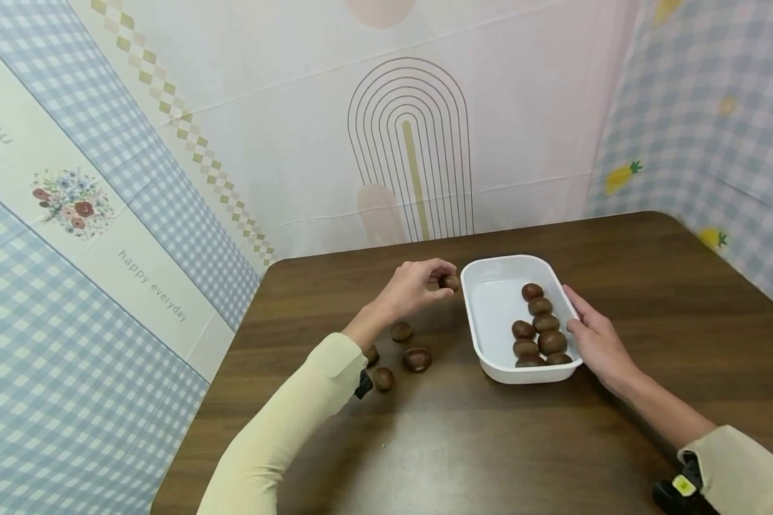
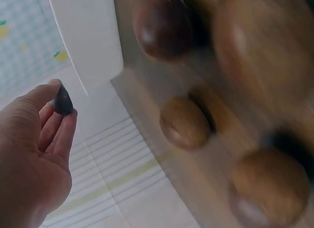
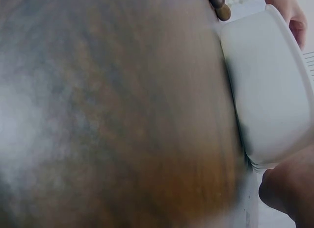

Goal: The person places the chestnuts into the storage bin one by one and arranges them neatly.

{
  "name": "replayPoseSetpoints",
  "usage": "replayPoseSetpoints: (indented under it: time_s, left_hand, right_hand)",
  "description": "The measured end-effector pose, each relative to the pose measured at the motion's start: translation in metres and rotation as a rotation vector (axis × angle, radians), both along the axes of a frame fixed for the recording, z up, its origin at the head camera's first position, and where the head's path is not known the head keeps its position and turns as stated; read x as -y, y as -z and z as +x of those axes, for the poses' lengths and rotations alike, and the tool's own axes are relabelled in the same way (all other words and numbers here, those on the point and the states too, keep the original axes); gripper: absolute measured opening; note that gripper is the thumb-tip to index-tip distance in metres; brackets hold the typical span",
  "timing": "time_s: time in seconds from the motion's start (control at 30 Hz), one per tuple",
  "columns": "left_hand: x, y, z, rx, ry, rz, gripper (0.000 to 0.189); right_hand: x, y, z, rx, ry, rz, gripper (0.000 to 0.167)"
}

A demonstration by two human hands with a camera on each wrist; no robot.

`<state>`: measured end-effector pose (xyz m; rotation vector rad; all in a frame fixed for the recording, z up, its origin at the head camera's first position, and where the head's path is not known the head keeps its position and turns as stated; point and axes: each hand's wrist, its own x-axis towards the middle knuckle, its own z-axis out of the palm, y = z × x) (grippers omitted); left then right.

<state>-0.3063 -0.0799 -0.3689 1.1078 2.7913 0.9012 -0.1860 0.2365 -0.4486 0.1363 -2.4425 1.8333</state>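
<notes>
My left hand (image 1: 415,286) pinches one brown chestnut (image 1: 449,282) between thumb and fingertips, just off the left rim of a white rectangular dish (image 1: 499,307). In the left wrist view the same chestnut (image 2: 62,100) looks dark in the grip of my left hand (image 2: 39,149). My right hand (image 1: 599,340) grips the dish by its right side, thumb at the rim and fingers along the outer wall. Several chestnuts (image 1: 545,323) lie in the dish, gathered toward its right and near end. The right wrist view shows the outer wall of the dish (image 3: 270,86).
Several loose chestnuts (image 1: 416,359) lie on the brown wooden table (image 1: 438,443) left of the dish, one partly hidden behind the left sleeve. A patterned cloth (image 1: 296,129) hangs behind the table, and checked cloths flank it on both sides.
</notes>
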Motion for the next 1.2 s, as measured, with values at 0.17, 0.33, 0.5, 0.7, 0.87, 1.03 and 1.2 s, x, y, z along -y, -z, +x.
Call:
replayPoseSetpoints:
  time_s: [0.17, 0.33, 0.5, 0.7, 0.87, 1.03, 1.2]
  left_hand:
    - [-0.018, 0.004, 0.001, -0.033, 0.020, -0.010, 0.042]
    - [-0.034, 0.008, 0.003, -0.072, 0.016, -0.052, 0.040]
    - [-0.047, 0.011, 0.006, -0.103, 0.014, -0.084, 0.040]
    - [-0.063, 0.016, 0.010, -0.125, 0.049, -0.111, 0.041]
    - [-0.078, 0.022, 0.013, -0.148, 0.059, -0.159, 0.039]
    - [-0.093, 0.026, 0.016, -0.200, 0.084, -0.208, 0.038]
    - [-0.105, 0.030, 0.016, -0.229, 0.096, -0.238, 0.036]
  right_hand:
    - [0.000, 0.000, 0.000, -0.003, 0.003, 0.016, 0.065]
    - [0.001, -0.001, 0.002, -0.006, 0.006, 0.021, 0.065]
    - [0.002, -0.002, 0.005, 0.001, 0.010, 0.023, 0.064]
    - [0.003, -0.002, 0.008, -0.002, 0.013, 0.025, 0.065]
    - [0.002, -0.001, 0.007, -0.002, 0.014, 0.036, 0.065]
    - [0.002, -0.002, 0.006, 0.013, 0.020, 0.048, 0.065]
    - [0.001, -0.002, 0.004, 0.007, 0.019, 0.046, 0.064]
